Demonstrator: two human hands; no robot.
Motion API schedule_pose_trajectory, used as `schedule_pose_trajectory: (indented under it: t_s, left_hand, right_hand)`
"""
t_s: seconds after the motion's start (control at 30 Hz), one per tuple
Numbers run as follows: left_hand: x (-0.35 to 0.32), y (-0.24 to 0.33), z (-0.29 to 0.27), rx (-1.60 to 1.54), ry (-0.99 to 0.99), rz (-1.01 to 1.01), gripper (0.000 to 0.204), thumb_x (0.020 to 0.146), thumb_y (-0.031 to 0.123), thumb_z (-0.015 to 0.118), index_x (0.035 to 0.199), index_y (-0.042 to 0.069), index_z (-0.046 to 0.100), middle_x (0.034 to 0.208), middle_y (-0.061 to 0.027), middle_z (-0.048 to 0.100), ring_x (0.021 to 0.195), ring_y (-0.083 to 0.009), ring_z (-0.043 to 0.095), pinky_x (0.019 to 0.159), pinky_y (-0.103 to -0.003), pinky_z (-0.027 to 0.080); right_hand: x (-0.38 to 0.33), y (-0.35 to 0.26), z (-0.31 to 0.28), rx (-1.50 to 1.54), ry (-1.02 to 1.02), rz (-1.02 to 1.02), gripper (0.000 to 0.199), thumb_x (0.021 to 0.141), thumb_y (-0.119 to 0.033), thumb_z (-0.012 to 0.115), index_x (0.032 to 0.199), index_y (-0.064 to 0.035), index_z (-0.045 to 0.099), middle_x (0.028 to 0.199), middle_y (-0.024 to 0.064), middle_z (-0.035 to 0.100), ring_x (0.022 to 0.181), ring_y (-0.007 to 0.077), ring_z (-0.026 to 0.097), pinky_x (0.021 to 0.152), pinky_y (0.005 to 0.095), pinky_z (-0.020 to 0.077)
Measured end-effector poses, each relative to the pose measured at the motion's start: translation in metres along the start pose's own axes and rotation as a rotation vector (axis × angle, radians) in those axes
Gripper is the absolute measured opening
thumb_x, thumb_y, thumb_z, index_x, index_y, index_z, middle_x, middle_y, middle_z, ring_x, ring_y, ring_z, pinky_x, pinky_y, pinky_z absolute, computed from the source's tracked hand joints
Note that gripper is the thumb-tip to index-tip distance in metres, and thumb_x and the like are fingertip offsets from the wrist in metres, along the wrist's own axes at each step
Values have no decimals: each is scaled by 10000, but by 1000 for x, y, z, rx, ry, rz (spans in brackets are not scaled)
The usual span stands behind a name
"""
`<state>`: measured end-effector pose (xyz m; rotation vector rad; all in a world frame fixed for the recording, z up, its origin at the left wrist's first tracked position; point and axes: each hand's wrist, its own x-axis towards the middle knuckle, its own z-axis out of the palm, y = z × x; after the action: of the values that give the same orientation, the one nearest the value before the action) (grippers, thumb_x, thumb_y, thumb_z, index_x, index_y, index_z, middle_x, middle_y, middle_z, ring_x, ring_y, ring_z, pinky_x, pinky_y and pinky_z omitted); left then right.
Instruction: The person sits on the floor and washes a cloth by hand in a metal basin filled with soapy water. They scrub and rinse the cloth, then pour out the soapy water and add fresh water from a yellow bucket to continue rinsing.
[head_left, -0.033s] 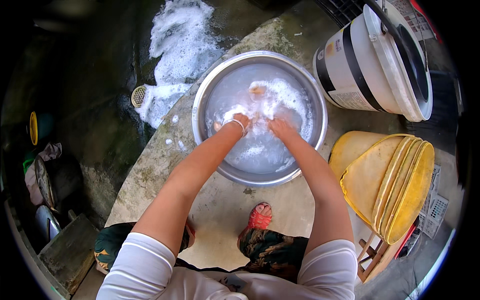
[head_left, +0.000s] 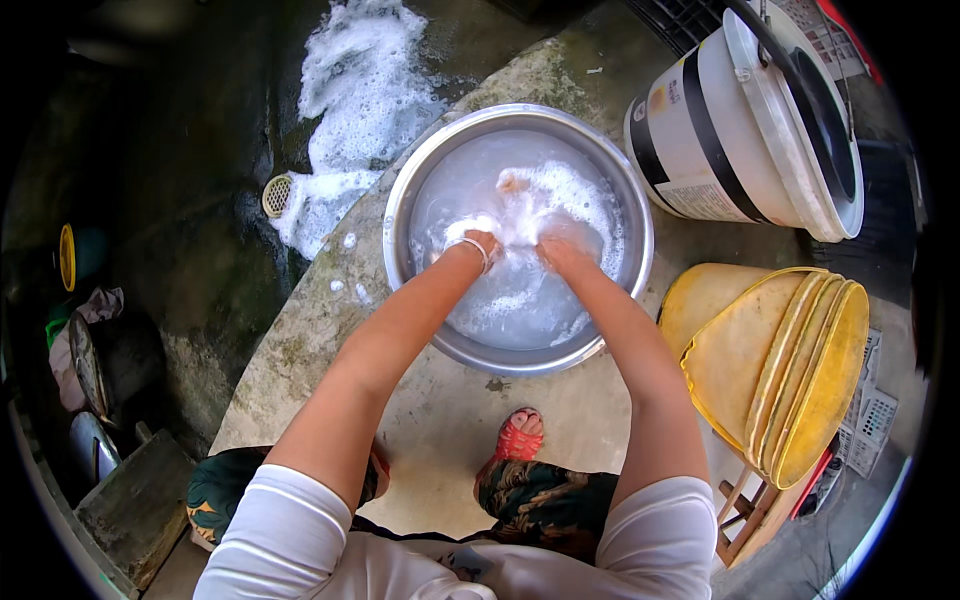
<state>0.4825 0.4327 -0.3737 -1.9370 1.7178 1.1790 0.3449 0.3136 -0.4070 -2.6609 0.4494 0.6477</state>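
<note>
A wide metal basin (head_left: 398,235) full of cloudy, soapy water (head_left: 455,175) stands on the concrete in front of me. My left hand (head_left: 484,243), with a bracelet at the wrist, dips into the suds on the left of the middle. On the right, my right hand (head_left: 560,252) is sunk in the water to about the knuckles. The fingers of both hands are hidden by foam and water, so what they hold, if anything, does not show. White foam (head_left: 572,188) gathers beyond the hands, and a small orange-brown patch (head_left: 512,185) shows through it.
To the right are a white bucket (head_left: 690,130) with black bands and a tipped yellow bucket (head_left: 730,340) beside a wooden stool (head_left: 745,520). Foam (head_left: 365,100) runs over the dark lower ground near a round drain cover (head_left: 276,196). A wooden board (head_left: 135,510) lies at the left.
Both hands stay at nearly the same place in the basin. The foam around them has shifted slightly, and less of the orange-brown patch shows.
</note>
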Motion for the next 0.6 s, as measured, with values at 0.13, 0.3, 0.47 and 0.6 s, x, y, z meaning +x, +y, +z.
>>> schedule_pose_trajectory:
  t_s: [0.13,0.3,0.47,0.6]
  left_hand:
    - [35,-57,70,-109,351,-289,281,726,170,500,970,66,592,960,-149,593,912,-279,571,788,-365,448]
    - [-42,-12,-4,-583,697,-474,374,716,258,530,1047,87,556,955,-173,588,912,-285,564,743,-374,460]
    - [-60,16,-4,-1707,404,-533,578,763,417,506,1246,129,370,1136,-125,509,1012,-288,509,812,-441,425]
    - [-60,17,7,-2469,266,-23,546,840,510,356,1199,100,390,1127,-122,494,1021,-288,492,813,-457,425]
  right_hand:
    - [34,-38,-18,125,345,-126,178,754,-145,476,904,-66,530,923,127,559,808,319,537,691,431,429]
    - [20,-33,-61,186,766,-102,240,733,-111,481,973,-87,477,817,124,517,739,354,525,662,464,431]
    - [2,-53,-45,249,519,15,395,725,-93,463,1120,-103,466,967,194,544,844,349,548,717,424,443]
    - [-2,-83,-58,745,517,-60,260,743,-149,506,983,-57,540,802,188,575,739,327,561,659,379,443]
